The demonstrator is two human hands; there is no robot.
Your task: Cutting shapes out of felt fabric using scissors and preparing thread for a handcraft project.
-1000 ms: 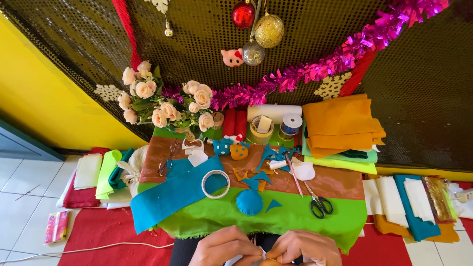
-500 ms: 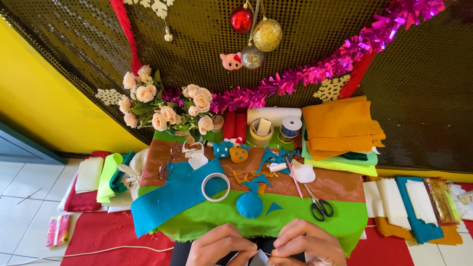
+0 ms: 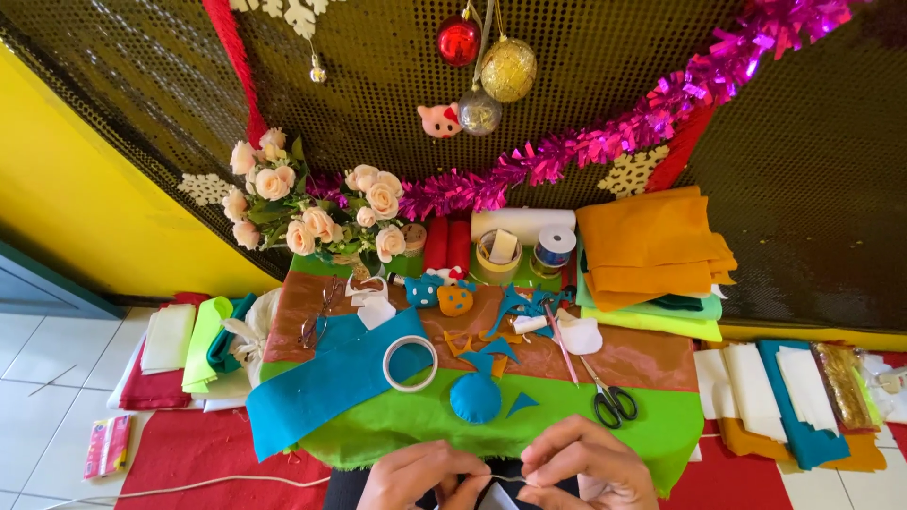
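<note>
At the bottom edge of the head view, my left hand (image 3: 420, 477) and my right hand (image 3: 586, 467) meet just in front of the low table. Between their pinched fingers is a small pale piece of felt (image 3: 494, 497), mostly cut off by the frame. A thin thread seems to run between the fingertips. Just beyond the hands lies a round blue stuffed felt shape (image 3: 474, 398) on the green felt cloth (image 3: 397, 430) with small blue triangles beside it.
A tape ring (image 3: 409, 364) sits on blue felt (image 3: 326, 382). Black scissors (image 3: 612, 401), a pink pen (image 3: 562, 342), glasses (image 3: 319, 321), small felt figures (image 3: 439, 295), folded orange felt (image 3: 652, 241) and a rose bouquet (image 3: 312, 212) crowd the table. Felt stacks lie on the floor both sides.
Both hands have come up a little into view and closed in on the small pale piece. The view has tilted slightly. Nothing on the table has moved.
</note>
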